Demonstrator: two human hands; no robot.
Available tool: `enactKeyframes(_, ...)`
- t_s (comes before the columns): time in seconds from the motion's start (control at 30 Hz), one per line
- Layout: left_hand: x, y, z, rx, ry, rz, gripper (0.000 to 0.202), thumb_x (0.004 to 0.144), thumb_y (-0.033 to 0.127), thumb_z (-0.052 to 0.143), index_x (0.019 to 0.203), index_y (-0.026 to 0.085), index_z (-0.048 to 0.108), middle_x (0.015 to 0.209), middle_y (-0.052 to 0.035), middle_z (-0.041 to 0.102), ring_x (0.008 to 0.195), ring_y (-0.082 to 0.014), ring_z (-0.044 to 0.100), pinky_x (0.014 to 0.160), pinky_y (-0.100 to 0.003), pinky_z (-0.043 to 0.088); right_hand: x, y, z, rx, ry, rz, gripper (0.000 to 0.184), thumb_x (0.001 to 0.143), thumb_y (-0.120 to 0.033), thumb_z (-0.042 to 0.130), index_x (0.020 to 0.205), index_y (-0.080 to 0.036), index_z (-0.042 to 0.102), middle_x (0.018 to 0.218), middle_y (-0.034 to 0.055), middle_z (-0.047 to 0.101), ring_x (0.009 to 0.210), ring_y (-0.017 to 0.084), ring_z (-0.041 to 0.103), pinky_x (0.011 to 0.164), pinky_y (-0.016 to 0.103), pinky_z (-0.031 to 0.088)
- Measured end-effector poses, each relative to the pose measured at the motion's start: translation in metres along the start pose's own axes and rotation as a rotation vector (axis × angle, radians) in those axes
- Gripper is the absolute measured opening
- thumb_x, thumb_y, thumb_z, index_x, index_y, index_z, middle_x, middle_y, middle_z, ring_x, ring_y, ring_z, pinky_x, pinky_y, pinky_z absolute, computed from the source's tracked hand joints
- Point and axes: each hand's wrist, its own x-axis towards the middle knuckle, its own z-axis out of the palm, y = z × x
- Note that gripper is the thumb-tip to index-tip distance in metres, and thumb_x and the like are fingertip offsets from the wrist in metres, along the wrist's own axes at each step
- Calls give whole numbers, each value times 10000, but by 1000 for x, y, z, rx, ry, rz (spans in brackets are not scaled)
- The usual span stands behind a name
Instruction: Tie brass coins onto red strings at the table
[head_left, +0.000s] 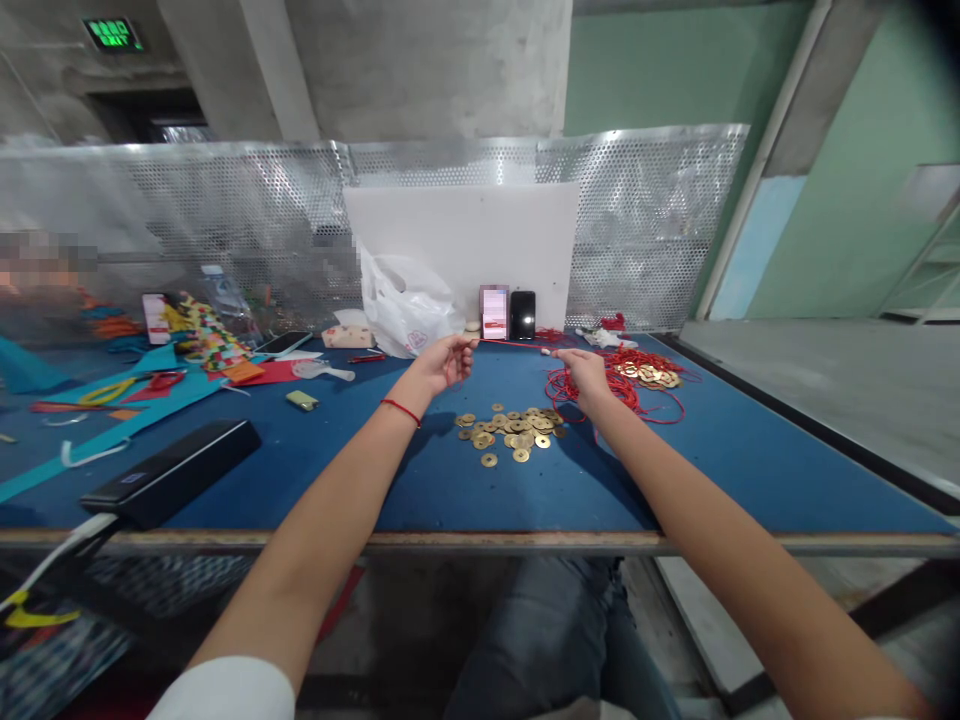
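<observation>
My left hand (448, 362) and my right hand (584, 375) are both held above the blue table (750, 450), each pinching one end of a thin red cord (510, 344) stretched taut between them. Below and between the hands lies a loose pile of brass coins with holes (514, 432). Under my right hand is a tangle of red cord (622, 390). A second heap of coins (646, 373) strung with red cord sits just right of it. A red string bracelet is on my left wrist.
A white board (465, 235), a plastic bag (405, 305) and two phones (508, 313) stand at the back before a perforated metal screen. A black power bank (176, 470) lies front left. Scissors (120, 388), coloured paper and craft scraps cover the left side.
</observation>
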Motion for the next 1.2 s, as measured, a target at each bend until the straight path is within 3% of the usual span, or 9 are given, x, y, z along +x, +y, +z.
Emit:
enactKeyframes(0.13, 0, 1, -1, -79, 55, 27, 132, 783, 88, 500, 691, 109, 593, 468, 33, 459, 385, -66, 447, 405, -183, 376, 0, 2, 3, -37, -41, 24, 198, 675, -313, 641, 717, -136, 717, 708, 33, 678, 744, 152, 592, 739, 273, 440)
enactKeyframes(0.37, 5, 2, -11, -200, 123, 15, 143, 781, 65, 458, 697, 118, 562, 450, 52, 443, 359, -65, 441, 386, -186, 369, -2, 5, 4, -357, -239, -28, 285, 751, -297, 554, 826, -106, 752, 554, -9, 578, 519, 103, 429, 541, 233, 326)
enactKeyframes(0.47, 8, 3, -16, -241, 107, 2, 135, 776, 60, 458, 715, 121, 561, 444, 56, 442, 352, -66, 437, 378, -183, 363, -5, 2, 2, -622, -333, -77, 283, 792, -328, 543, 808, -146, 758, 581, 7, 609, 560, 119, 485, 547, 227, 312)
enactKeyframes(0.63, 9, 4, -20, -282, 94, -12, 123, 780, 66, 461, 727, 121, 558, 441, 60, 450, 349, -68, 453, 380, -185, 372, -12, -3, 1, -946, -449, -150, 235, 844, -325, 545, 867, -217, 752, 825, 44, 714, 743, 153, 598, 587, 227, 321)
enactKeyframes(0.87, 10, 5, -23, -299, 144, 5, 121, 758, 61, 452, 720, 130, 543, 420, 67, 425, 337, -73, 445, 371, -187, 372, -16, -7, 1, -1077, -520, -169, 237, 863, -295, 539, 967, -220, 738, 991, 77, 723, 903, 190, 630, 658, 227, 375)
enactKeyframes(1.2, 9, 6, -24, -317, 166, -6, 113, 735, 60, 460, 738, 137, 542, 418, 71, 419, 332, -71, 431, 375, -178, 357, -15, -4, -1, -1087, -535, -196, 253, 852, -236, 511, 952, -217, 742, 1017, 79, 722, 955, 217, 633, 699, 246, 409)
